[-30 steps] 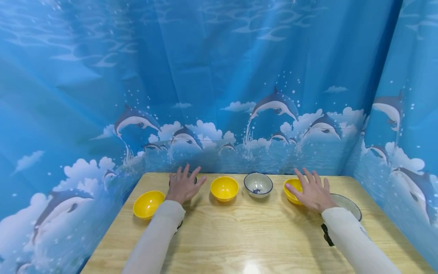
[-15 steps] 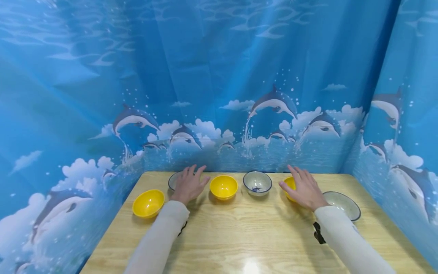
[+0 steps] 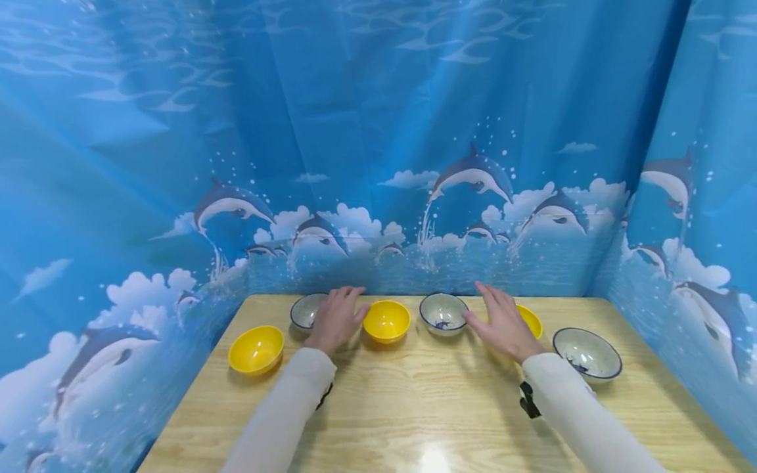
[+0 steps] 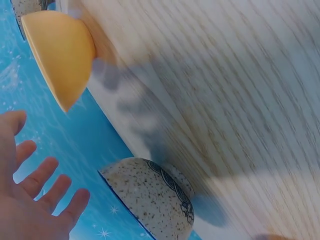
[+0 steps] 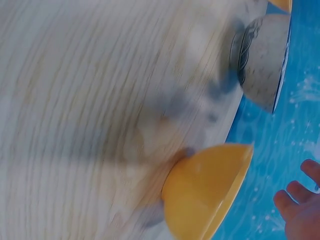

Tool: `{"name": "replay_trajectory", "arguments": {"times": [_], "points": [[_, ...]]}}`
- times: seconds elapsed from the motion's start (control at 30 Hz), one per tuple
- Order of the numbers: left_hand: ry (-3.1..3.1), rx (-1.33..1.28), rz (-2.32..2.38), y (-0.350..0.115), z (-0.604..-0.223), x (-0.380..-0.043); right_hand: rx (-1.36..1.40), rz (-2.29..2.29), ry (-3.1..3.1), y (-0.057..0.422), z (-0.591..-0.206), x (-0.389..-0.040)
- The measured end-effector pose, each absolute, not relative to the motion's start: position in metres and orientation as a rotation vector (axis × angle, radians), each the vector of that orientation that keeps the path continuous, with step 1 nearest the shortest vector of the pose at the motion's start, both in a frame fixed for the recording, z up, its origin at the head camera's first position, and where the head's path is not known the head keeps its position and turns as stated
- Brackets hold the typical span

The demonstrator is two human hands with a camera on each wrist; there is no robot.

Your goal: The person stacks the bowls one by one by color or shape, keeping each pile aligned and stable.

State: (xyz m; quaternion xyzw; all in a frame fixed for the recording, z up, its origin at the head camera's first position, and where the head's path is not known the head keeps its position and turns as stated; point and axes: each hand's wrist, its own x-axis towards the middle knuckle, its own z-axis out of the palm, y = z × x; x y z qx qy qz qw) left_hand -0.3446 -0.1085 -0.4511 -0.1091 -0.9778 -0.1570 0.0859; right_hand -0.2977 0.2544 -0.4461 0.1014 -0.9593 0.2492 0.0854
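Above the table my left hand [image 3: 336, 322] hovers with spread, relaxed fingers. It lies between a speckled grey bowl [image 3: 303, 311] and the middle yellow bowl [image 3: 387, 322]; in the left wrist view a gap separates the hand [image 4: 35, 210] from both the yellow bowl [image 4: 62, 55] and the speckled bowl [image 4: 150, 200]. My right hand [image 3: 501, 326], also holding nothing, hangs between the blue-rimmed grey bowl [image 3: 443, 314] and the right yellow bowl [image 3: 530, 320], partly covering the latter. The right wrist view has its fingers [image 5: 297, 192] apart from the yellow bowl [image 5: 205, 195].
Another yellow bowl [image 3: 256, 351] stands at the table's left side, and a third grey bowl [image 3: 587, 355] at its right. All the bowls form an arc on the wooden table [image 3: 414, 407]. A blue dolphin curtain [image 3: 367, 164] hangs directly behind the table's back edge.
Both hands have moved inward, the left one to the right and the right one to the left. The left and right grey bowls show more now. The bowls stay in place.
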Motion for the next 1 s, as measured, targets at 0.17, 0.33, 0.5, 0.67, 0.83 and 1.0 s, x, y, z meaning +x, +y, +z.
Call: {"name": "replay_trajectory", "arguments": {"times": [0.17, 0.33, 0.5, 0.67, 0.83, 1.0], "points": [[-2.904, -0.336, -0.467, -0.105, -0.453, -0.343, 0.311, 0.816, -2.841, 0.241, -0.446, -0.297], [-2.904, -0.330, -0.487, -0.101, -0.453, -0.341, 0.314, 0.835, -2.842, 0.230, -0.448, -0.298], [-2.923, -0.306, -0.490, -0.098, -0.455, -0.342, 0.328, 0.861, -2.837, 0.219, -0.449, -0.298], [-2.934, -0.282, -0.575, -0.098, -0.459, -0.342, 0.329, 0.876, -2.848, 0.210, -0.452, -0.299], [-2.954, -0.244, -0.717, -0.096, -0.462, -0.342, 0.340, 0.872, -2.854, 0.201, -0.453, -0.298], [-2.948, -0.202, -0.842, -0.094, -0.466, -0.343, 0.348, 0.859, -2.873, 0.194, -0.453, -0.298]]}}
